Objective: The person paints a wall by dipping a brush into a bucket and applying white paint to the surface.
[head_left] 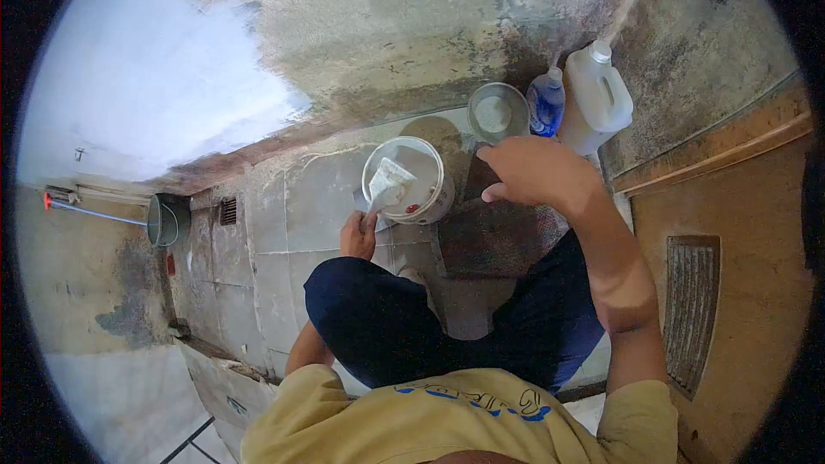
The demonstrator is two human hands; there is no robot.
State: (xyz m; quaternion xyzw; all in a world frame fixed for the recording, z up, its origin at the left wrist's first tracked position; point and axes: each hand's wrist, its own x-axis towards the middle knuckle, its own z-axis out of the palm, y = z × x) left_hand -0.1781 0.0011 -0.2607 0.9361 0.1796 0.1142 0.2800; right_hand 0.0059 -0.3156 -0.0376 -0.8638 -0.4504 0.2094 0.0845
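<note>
My left hand point(359, 236) is closed round the handle of a broad flat paintbrush point(391, 182), whose head is thick with white. The brush head lies over the opening of a white bucket point(443, 198) on the floor, and a small red spot shows at the bucket's inner side. To the right, my right hand point(520, 174) hovers with thumb and forefinger apart and nothing visible between them; its other fingers are partly hidden. Just beyond it stands a metal bowl point(498, 112) with something whitish inside.
A blue bottle point(546, 103) and a white jug point(595, 99) stand against the stained wall point(412, 26). Below my right hand lies a dark mat point(481, 245). A dark bucket point(168, 219) is at the far left; a wooden door point(748, 292) borders the right.
</note>
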